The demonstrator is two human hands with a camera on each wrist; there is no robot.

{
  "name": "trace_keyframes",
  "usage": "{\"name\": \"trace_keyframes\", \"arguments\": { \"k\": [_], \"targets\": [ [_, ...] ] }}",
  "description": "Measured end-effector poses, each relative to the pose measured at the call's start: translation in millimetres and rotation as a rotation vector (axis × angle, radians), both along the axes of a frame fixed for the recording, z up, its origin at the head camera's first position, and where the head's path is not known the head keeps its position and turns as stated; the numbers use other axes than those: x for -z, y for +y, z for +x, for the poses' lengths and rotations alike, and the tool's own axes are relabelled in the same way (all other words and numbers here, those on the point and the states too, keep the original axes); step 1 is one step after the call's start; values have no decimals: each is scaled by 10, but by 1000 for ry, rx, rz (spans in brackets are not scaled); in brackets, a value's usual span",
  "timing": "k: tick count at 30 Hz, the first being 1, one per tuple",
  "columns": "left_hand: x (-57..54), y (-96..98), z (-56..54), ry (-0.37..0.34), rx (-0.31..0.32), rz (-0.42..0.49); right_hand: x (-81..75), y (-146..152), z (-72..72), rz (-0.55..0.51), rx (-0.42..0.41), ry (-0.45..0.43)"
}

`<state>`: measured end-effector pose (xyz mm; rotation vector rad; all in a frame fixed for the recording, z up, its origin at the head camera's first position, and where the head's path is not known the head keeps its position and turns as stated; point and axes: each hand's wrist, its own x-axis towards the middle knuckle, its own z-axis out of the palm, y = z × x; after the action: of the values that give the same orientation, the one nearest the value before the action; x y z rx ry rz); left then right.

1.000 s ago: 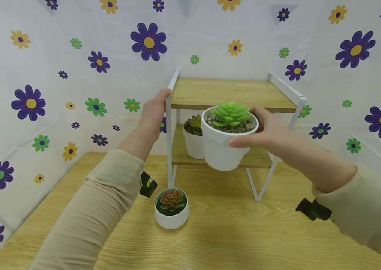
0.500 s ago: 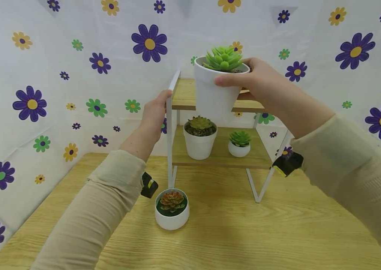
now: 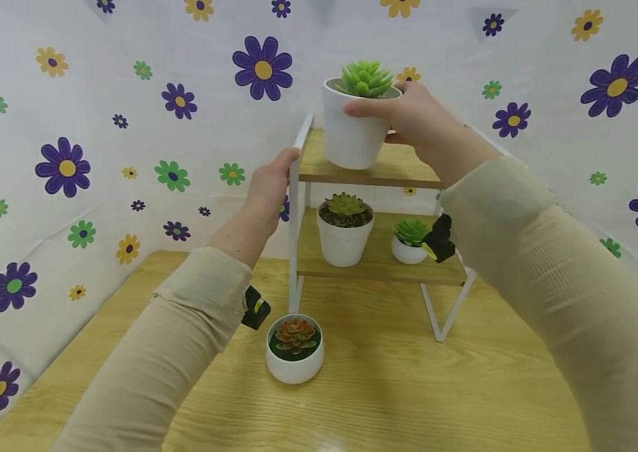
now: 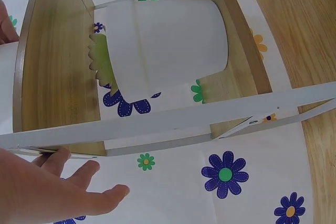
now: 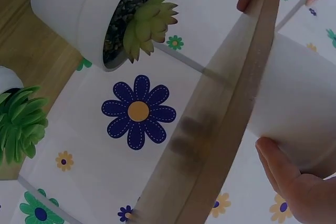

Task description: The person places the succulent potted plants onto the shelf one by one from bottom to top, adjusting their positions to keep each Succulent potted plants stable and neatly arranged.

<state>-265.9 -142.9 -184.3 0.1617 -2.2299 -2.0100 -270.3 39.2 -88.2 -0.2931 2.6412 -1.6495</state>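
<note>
My right hand (image 3: 417, 119) grips a white pot (image 3: 353, 138) with a bright green succulent, thumb in front near the rim. The pot is upright at the left part of the rack's top board (image 3: 409, 162); whether its base touches the wood I cannot tell. At the rack's upper left corner, my left hand (image 3: 267, 191) holds the white metal frame (image 3: 294, 232). In the left wrist view that hand (image 4: 47, 192) has some fingers behind the frame bar. Below, the middle board carries a larger potted succulent (image 3: 345, 242) and a small one (image 3: 408, 252).
A low white bowl with a reddish succulent (image 3: 295, 367) stands on the wooden table (image 3: 387, 389), near the rack's front left leg. Flower-printed white sheeting (image 3: 183, 56) hangs behind and at both sides. Black wrist cameras show below both cuffs.
My right hand has raised the pot from before the middle board to the top board, then moved it slightly farther back. My left hand keeps its place on the frame.
</note>
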Motion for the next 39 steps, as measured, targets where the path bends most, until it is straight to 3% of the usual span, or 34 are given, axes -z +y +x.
{"name": "trace_keyframes", "arguments": {
  "k": [6,14,20,28,32,35,39],
  "targets": [
    [-4,48,6,2,-2,0,42,-36,-148,13,53,-21],
    [-7,65,13,27,-1,9,65,-52,-197,15,28,-22],
    [2,46,7,9,-1,-1,95,9,-80,27,-21,-102],
    [4,-45,-28,3,45,-39,185,194,268,-122,-56,-155],
    [3,-95,-18,-5,71,-91,393,377,465,-98,-114,-26],
    [-8,-114,-12,-16,83,-120,653,543,576,-64,-131,97],
    [-19,-120,-18,-28,97,-137,1066,712,645,-12,-155,162]
  ]
}}
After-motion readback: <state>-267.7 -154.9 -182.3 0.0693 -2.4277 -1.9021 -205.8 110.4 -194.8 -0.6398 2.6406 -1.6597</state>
